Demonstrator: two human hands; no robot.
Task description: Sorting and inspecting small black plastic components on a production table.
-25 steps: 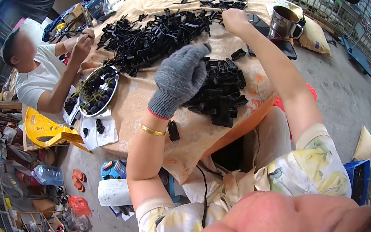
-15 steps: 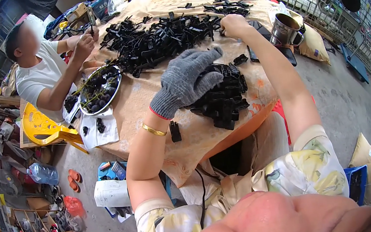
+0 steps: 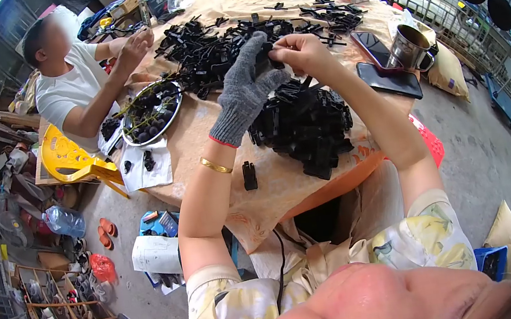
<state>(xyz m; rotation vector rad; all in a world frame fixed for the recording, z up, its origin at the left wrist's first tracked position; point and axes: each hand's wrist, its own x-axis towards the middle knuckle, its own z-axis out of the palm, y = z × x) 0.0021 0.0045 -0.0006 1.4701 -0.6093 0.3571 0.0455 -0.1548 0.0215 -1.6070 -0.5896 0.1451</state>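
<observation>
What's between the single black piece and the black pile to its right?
In the head view, only bare tablecloth separates the single black piece from that pile.

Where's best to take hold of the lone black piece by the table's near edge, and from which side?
Probably pinch the lone black piece mid-length by its left and right sides, coming from above: its outline is narrow across, and bare tablecloth flanks it, apart from the black pile.
</observation>
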